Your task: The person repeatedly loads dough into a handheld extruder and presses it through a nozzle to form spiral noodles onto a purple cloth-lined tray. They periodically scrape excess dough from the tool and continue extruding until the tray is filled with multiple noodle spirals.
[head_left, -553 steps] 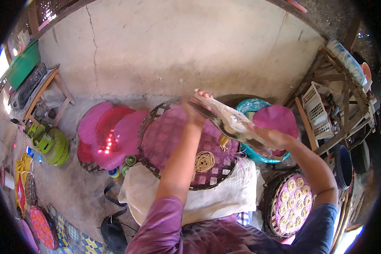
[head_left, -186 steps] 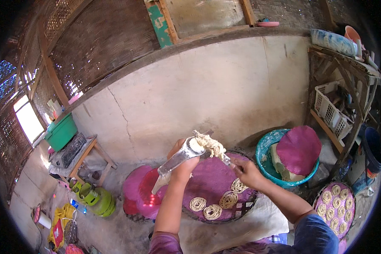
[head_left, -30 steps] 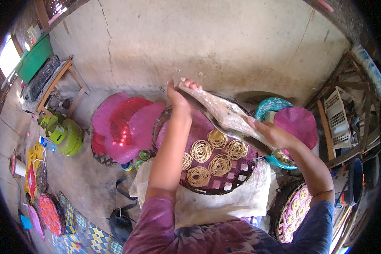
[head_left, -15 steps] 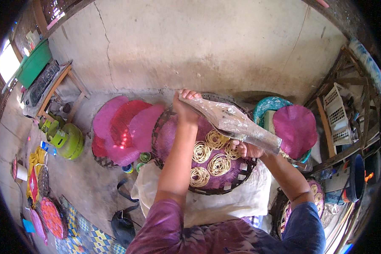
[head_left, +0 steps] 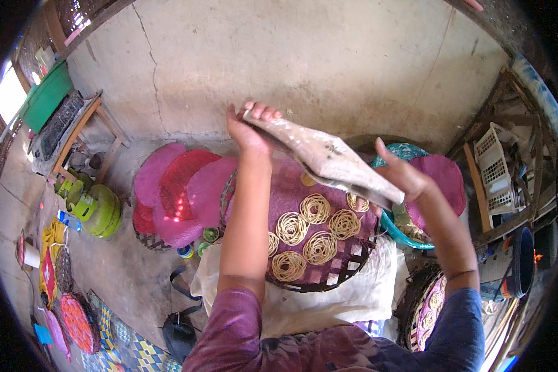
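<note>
Hands grip a long cloth bag (head_left: 328,158) held slantwise above a woven tray (head_left: 328,282); the left hand (head_left: 249,127) clasps its upper end, fingers curled over the twisted top; the right hand (head_left: 403,180) holds the lower end, fingers wrapped under it, though how tightly I cannot tell. On the tray lies a purple mat (head_left: 291,198) bearing pale noodle coils (head_left: 319,229), several of them close together, some nearly touching.

Risk, as I judge it: the bag hangs right over the coils, so a sagging lower end could brush or flatten one; a loose clasp at the top could let the contents squeeze back out there; a new coil laid too near the others might fuse with them.

The tray rests on a white cloth (head_left: 353,301) at the person's lap; left of it, red and pink mats (head_left: 173,192) overlap on the concrete floor (head_left: 124,273); a green gas bottle (head_left: 99,211) stands further left, beside a wooden bench (head_left: 84,127); a teal basin (head_left: 409,232) with another purple mat sits on the right; a second tray of coils (head_left: 431,307) lies at lower right; a plastered wall (head_left: 328,62) rises behind.
</note>
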A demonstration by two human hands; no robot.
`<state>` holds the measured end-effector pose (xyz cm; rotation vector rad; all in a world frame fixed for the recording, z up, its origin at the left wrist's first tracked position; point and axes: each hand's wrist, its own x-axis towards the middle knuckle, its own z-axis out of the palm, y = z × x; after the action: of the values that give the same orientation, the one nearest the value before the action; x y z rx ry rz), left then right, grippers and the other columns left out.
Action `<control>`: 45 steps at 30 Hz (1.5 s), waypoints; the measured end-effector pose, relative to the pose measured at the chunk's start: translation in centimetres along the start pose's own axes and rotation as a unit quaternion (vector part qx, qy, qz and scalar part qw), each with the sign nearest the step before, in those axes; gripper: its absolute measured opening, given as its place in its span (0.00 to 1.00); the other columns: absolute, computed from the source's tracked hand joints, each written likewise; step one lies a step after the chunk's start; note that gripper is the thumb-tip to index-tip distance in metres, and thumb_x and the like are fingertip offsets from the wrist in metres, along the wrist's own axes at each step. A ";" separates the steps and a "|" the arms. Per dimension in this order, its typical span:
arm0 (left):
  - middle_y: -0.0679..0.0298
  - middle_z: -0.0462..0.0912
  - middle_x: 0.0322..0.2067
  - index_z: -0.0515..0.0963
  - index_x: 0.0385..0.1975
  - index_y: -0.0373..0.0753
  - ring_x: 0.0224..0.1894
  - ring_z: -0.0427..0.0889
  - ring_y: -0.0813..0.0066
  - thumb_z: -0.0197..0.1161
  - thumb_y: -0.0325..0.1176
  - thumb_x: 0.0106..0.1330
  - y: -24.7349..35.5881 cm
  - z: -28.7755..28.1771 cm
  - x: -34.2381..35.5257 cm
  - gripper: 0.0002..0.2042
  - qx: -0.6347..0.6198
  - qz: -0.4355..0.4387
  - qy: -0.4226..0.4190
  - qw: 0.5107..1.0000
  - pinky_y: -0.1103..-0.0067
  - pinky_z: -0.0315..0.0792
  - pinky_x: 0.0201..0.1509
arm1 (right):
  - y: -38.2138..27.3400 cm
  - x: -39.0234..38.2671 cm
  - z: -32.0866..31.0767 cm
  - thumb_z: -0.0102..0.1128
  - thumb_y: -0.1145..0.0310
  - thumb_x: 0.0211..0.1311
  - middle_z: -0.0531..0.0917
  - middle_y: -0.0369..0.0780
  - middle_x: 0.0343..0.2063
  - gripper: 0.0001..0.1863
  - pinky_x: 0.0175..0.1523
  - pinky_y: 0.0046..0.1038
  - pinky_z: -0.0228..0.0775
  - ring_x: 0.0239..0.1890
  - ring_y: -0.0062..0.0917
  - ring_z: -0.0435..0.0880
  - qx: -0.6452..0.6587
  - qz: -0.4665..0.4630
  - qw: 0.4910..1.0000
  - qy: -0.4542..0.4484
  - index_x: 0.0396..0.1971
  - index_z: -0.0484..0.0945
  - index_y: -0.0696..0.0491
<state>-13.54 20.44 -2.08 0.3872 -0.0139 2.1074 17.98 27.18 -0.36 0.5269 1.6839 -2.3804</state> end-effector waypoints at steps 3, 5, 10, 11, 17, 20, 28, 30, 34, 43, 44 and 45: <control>0.67 0.62 0.14 0.64 0.21 0.45 0.19 0.63 0.69 0.31 0.60 0.70 -3.8 -1.0 2.0 0.27 0.018 -0.029 0.089 0.995 0.68 0.65 0.33 | -2.0 -1.7 0.4 0.25 0.30 0.67 0.77 0.39 0.18 0.41 0.20 0.22 0.68 0.16 0.21 0.75 -0.181 0.042 0.966 0.180 0.43 0.76 0.54; 0.67 0.63 0.15 0.63 0.22 0.44 0.20 0.63 0.69 0.29 0.59 0.71 -6.6 -2.8 2.4 0.26 -0.001 -0.055 0.183 0.982 0.68 0.65 0.33 | -2.5 -2.1 0.3 0.26 0.30 0.67 0.76 0.38 0.16 0.40 0.18 0.25 0.66 0.14 0.21 0.74 -0.198 0.083 0.959 0.184 0.35 0.77 0.54; 0.68 0.64 0.16 0.63 0.23 0.45 0.20 0.64 0.71 0.29 0.56 0.70 -7.4 -5.4 3.7 0.24 -0.018 -0.068 0.153 0.986 0.70 0.65 0.33 | -2.3 -0.5 0.3 0.27 0.33 0.69 0.75 0.37 0.16 0.40 0.19 0.26 0.66 0.14 0.23 0.74 -0.287 0.125 0.910 0.271 0.35 0.77 0.56; 0.69 0.64 0.16 0.63 0.24 0.45 0.20 0.64 0.71 0.29 0.55 0.70 -7.1 -5.3 4.1 0.23 0.003 -0.053 0.148 0.988 0.70 0.65 0.33 | -2.4 -0.4 0.4 0.28 0.34 0.70 0.76 0.38 0.17 0.39 0.20 0.25 0.67 0.15 0.23 0.74 -0.299 0.118 0.899 0.296 0.36 0.77 0.56; 0.69 0.63 0.16 0.63 0.24 0.45 0.19 0.63 0.72 0.31 0.50 0.68 -7.5 -3.6 3.5 0.19 -0.004 -0.057 0.196 0.979 0.71 0.64 0.31 | -3.7 -2.2 1.2 0.28 0.36 0.71 0.74 0.39 0.11 0.41 0.18 0.28 0.66 0.12 0.23 0.74 -0.318 0.078 0.889 0.318 0.26 0.80 0.57; 0.69 0.62 0.15 0.63 0.22 0.46 0.19 0.62 0.73 0.32 0.50 0.68 -8.0 -3.0 3.6 0.19 -0.022 -0.058 0.209 0.976 0.71 0.63 0.30 | -4.1 -2.0 1.1 0.31 0.35 0.70 0.75 0.39 0.12 0.41 0.17 0.28 0.66 0.11 0.24 0.74 -0.330 0.113 0.865 0.362 0.23 0.80 0.59; 0.71 0.61 0.13 0.61 0.20 0.47 0.17 0.60 0.74 0.31 0.50 0.67 -6.5 -3.2 3.4 0.19 0.012 -0.069 0.207 0.976 0.73 0.61 0.27 | -1.7 -1.9 0.9 0.34 0.37 0.71 0.73 0.38 0.10 0.39 0.15 0.26 0.61 0.10 0.23 0.71 -0.266 0.089 0.902 0.328 0.20 0.77 0.58; 0.71 0.60 0.13 0.61 0.20 0.47 0.16 0.60 0.75 0.31 0.49 0.67 -7.9 -4.0 2.7 0.18 -0.021 -0.089 0.190 0.978 0.73 0.61 0.27 | -1.3 -2.9 0.3 0.34 0.32 0.67 0.73 0.38 0.10 0.42 0.15 0.27 0.64 0.11 0.24 0.74 -0.279 0.095 0.899 0.324 0.22 0.79 0.59; 0.73 0.60 0.13 0.62 0.21 0.48 0.16 0.60 0.77 0.32 0.47 0.69 -9.5 -6.0 2.6 0.18 -0.071 -0.094 0.128 0.985 0.75 0.61 0.28 | -0.2 -3.6 -1.8 0.33 0.27 0.63 0.78 0.41 0.14 0.46 0.17 0.26 0.69 0.12 0.25 0.77 -0.218 0.083 0.935 0.268 0.37 0.79 0.61; 0.76 0.62 0.12 0.64 0.20 0.48 0.15 0.62 0.80 0.37 0.43 0.68 -8.4 -8.3 2.5 0.15 -0.193 -0.102 0.042 0.975 0.77 0.63 0.28 | 8.1 4.8 -6.2 0.34 0.31 0.65 0.83 0.52 0.31 0.42 0.24 0.29 0.79 0.21 0.30 0.85 0.321 -0.109 0.940 -0.040 0.63 0.66 0.52; 0.76 0.62 0.12 0.64 0.20 0.48 0.15 0.62 0.81 0.37 0.42 0.67 -8.2 -8.3 2.5 0.14 -0.180 -0.080 0.057 0.979 0.78 0.63 0.28 | 8.5 5.3 -6.8 0.35 0.33 0.67 0.83 0.52 0.30 0.39 0.24 0.29 0.78 0.21 0.30 0.84 0.289 -0.091 0.953 -0.020 0.63 0.66 0.51; 0.76 0.62 0.12 0.64 0.19 0.48 0.15 0.62 0.81 0.38 0.41 0.66 -7.9 -8.1 2.6 0.14 -0.167 -0.058 0.073 0.982 0.78 0.63 0.28 | 9.1 5.6 -7.0 0.37 0.35 0.68 0.82 0.53 0.30 0.37 0.24 0.29 0.78 0.20 0.30 0.84 0.252 -0.078 0.964 -0.031 0.63 0.67 0.50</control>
<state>-10.44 28.18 -10.17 0.0315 -0.2511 1.9683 17.24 30.95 -12.49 0.3924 1.1183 -2.9164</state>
